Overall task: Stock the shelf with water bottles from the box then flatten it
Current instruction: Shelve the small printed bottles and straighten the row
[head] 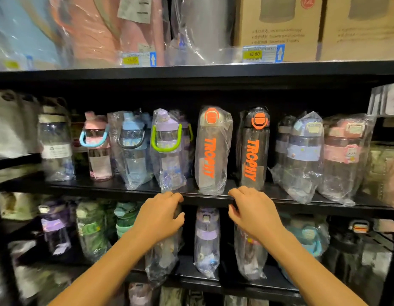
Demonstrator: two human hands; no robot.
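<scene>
A black shelf (129,188) at chest height carries a row of plastic-wrapped water bottles. In its middle stand a clear bottle with orange lettering (211,151) and a dark bottle with the same orange lettering (254,149). My left hand (159,217) and my right hand (251,212) hover just in front of the shelf's front edge, below these two bottles. Both hands have loosely curled fingers and hold nothing. The box is not in view.
Left of the middle stand a purple bottle with a green handle (167,146), a blue one (133,149) and a pink one (96,146). Wrapped bottles (306,155) fill the right side. The shelf below holds more bottles (206,239). Cardboard boxes (277,25) sit on top.
</scene>
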